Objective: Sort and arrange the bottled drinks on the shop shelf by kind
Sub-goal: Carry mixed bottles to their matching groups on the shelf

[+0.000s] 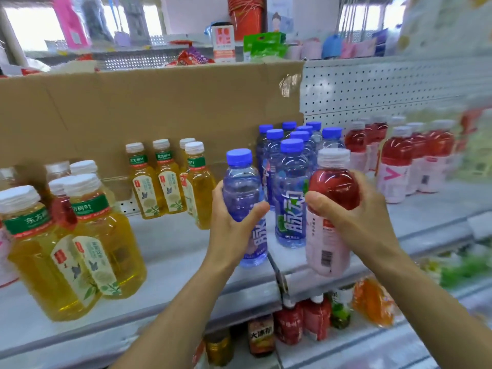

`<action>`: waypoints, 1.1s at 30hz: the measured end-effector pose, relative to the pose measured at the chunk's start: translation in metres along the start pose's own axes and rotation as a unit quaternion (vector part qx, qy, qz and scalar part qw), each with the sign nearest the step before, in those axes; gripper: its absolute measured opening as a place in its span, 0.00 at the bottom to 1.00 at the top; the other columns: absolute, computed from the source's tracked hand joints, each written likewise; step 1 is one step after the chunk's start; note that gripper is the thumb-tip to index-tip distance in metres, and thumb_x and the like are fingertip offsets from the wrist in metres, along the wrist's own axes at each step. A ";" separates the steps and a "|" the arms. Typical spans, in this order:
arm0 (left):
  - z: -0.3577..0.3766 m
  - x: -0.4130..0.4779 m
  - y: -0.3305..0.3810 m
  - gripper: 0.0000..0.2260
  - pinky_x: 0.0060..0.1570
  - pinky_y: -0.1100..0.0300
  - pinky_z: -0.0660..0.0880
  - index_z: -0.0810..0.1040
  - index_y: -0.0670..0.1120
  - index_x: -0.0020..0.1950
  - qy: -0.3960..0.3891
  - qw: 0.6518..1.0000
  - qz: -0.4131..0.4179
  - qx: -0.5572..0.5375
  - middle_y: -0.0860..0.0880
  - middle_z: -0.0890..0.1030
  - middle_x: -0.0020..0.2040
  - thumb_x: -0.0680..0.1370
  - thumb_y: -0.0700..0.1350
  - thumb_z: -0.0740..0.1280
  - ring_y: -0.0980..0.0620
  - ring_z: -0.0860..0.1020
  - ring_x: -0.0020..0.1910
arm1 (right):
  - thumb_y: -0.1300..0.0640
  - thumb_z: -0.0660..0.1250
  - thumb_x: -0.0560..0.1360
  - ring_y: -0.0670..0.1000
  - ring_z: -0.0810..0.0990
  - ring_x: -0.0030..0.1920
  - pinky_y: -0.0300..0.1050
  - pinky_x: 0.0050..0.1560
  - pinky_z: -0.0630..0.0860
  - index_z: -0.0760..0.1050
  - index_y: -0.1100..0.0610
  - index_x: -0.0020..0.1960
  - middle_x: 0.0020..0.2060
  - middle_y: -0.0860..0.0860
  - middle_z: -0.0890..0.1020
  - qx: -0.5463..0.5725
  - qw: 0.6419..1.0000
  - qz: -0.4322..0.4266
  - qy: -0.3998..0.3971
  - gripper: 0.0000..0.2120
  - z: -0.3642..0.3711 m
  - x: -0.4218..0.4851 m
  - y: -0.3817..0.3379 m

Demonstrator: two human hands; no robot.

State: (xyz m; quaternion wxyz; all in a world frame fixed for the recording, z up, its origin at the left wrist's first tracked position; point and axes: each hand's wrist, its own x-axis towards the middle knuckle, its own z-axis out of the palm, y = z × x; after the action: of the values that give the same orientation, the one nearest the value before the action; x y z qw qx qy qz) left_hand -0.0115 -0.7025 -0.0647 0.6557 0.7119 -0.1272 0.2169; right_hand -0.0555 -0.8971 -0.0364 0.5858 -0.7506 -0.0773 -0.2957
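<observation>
While the left hand [231, 225] grips a blue bottle [241, 182] round its middle, thumb across the front, the right hand [356, 217] grips a red bottle [334, 187] the same way. Both bottles are upright, side by side at the front of the shelf [173, 249]; whether their bases touch it cannot be told. Just behind them stands the blue group [291, 161], with the red rows [399, 161] to its right. Tea bottles [66, 235] stand at the left, more tea [165, 182] near the cardboard [133, 107].
</observation>
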 end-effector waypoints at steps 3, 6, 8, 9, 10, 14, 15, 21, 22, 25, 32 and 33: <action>0.016 -0.013 0.002 0.35 0.54 0.61 0.79 0.65 0.50 0.72 0.000 0.999 0.019 -0.031 0.54 0.79 0.62 0.70 0.52 0.77 0.61 0.80 0.57 | 0.50 0.77 0.68 0.32 0.79 0.40 0.30 0.39 0.73 0.75 0.49 0.55 0.45 0.41 0.80 -0.006 1.000 0.006 0.021 0.18 -0.021 0.007 0.009; 0.035 -0.023 0.005 0.36 0.58 0.50 0.80 0.65 0.51 0.72 0.019 0.998 0.036 -0.047 0.52 0.78 0.64 0.69 0.56 0.77 0.56 0.79 0.61 | 0.50 0.76 0.69 0.32 0.79 0.40 0.28 0.39 0.73 0.75 0.52 0.58 0.47 0.43 0.81 -0.007 0.999 0.008 0.036 0.20 -0.042 0.022 0.020; 0.050 -0.029 0.006 0.35 0.59 0.49 0.79 0.66 0.50 0.72 0.044 0.996 0.058 -0.053 0.53 0.78 0.64 0.69 0.54 0.77 0.54 0.79 0.62 | 0.50 0.76 0.70 0.32 0.79 0.41 0.33 0.41 0.73 0.74 0.51 0.60 0.48 0.42 0.81 -0.001 0.999 0.010 0.040 0.21 -0.059 0.035 0.028; 0.058 -0.032 0.007 0.34 0.59 0.50 0.79 0.66 0.51 0.72 0.057 0.995 0.068 -0.053 0.54 0.78 0.64 0.70 0.52 0.78 0.54 0.79 0.62 | 0.50 0.76 0.70 0.33 0.80 0.41 0.35 0.43 0.73 0.74 0.51 0.60 0.47 0.42 0.81 0.001 0.999 0.009 0.038 0.21 -0.069 0.042 0.034; 0.067 -0.034 0.008 0.34 0.58 0.51 0.80 0.66 0.51 0.72 0.070 0.993 0.076 -0.049 0.54 0.78 0.63 0.70 0.51 0.79 0.54 0.79 0.62 | 0.49 0.75 0.71 0.34 0.80 0.42 0.36 0.44 0.74 0.74 0.52 0.61 0.47 0.42 0.81 0.002 0.999 0.008 0.037 0.21 -0.079 0.050 0.039; 0.105 -0.040 0.010 0.36 0.59 0.51 0.78 0.67 0.52 0.71 0.109 0.987 0.116 -0.001 0.53 0.77 0.64 0.67 0.55 0.77 0.49 0.78 0.63 | 0.50 0.75 0.71 0.37 0.82 0.42 0.37 0.45 0.75 0.71 0.53 0.62 0.48 0.42 0.80 -0.005 1.000 0.003 0.024 0.23 -0.120 0.088 0.064; 0.116 -0.040 0.010 0.36 0.60 0.52 0.78 0.67 0.52 0.71 0.114 0.986 0.125 0.012 0.53 0.76 0.65 0.67 0.55 0.77 0.49 0.77 0.64 | 0.49 0.76 0.71 0.40 0.82 0.45 0.41 0.49 0.76 0.71 0.53 0.62 0.49 0.44 0.81 -0.006 1.000 0.005 0.025 0.24 -0.130 0.097 0.071; 0.180 -0.029 0.011 0.37 0.63 0.47 0.76 0.65 0.54 0.72 0.131 0.985 0.115 0.016 0.50 0.75 0.66 0.67 0.55 0.78 0.49 0.76 0.65 | 0.49 0.77 0.70 0.41 0.77 0.48 0.44 0.54 0.72 0.68 0.53 0.64 0.49 0.42 0.78 -0.024 0.999 0.007 0.028 0.28 -0.183 0.144 0.116; 0.190 -0.025 0.009 0.38 0.63 0.47 0.76 0.65 0.53 0.73 0.132 0.985 0.108 0.018 0.50 0.75 0.67 0.67 0.55 0.78 0.49 0.76 0.65 | 0.50 0.77 0.70 0.41 0.77 0.47 0.44 0.55 0.71 0.67 0.53 0.64 0.48 0.40 0.77 -0.030 0.999 0.009 0.028 0.29 -0.190 0.151 0.125; 0.213 -0.011 0.000 0.39 0.65 0.46 0.74 0.64 0.52 0.74 0.135 0.986 0.093 0.025 0.49 0.74 0.68 0.67 0.57 0.78 0.49 0.75 0.67 | 0.49 0.78 0.69 0.47 0.78 0.50 0.45 0.57 0.71 0.67 0.55 0.67 0.47 0.38 0.76 -0.043 0.998 0.028 0.030 0.32 -0.209 0.168 0.148; 0.239 0.009 -0.019 0.42 0.70 0.47 0.70 0.60 0.53 0.77 0.159 0.985 0.047 0.049 0.52 0.71 0.72 0.68 0.59 0.77 0.53 0.72 0.70 | 0.48 0.79 0.67 0.51 0.76 0.60 0.56 0.67 0.71 0.65 0.53 0.69 0.61 0.50 0.76 -0.049 0.997 0.052 0.030 0.37 -0.230 0.198 0.185; 0.238 0.012 -0.020 0.43 0.70 0.46 0.70 0.60 0.56 0.76 0.160 0.985 0.038 0.056 0.52 0.71 0.73 0.67 0.62 0.77 0.52 0.71 0.71 | 0.48 0.79 0.68 0.51 0.74 0.62 0.56 0.68 0.70 0.64 0.54 0.70 0.62 0.50 0.75 -0.051 0.997 0.052 0.031 0.38 -0.229 0.197 0.186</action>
State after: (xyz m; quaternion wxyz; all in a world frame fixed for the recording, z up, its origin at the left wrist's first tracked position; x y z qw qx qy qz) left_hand 0.0419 -0.9349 -0.0877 0.6184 0.6982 -0.0353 0.3589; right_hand 0.1098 -1.2103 -0.0544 0.5636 -0.7729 -0.0044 -0.2914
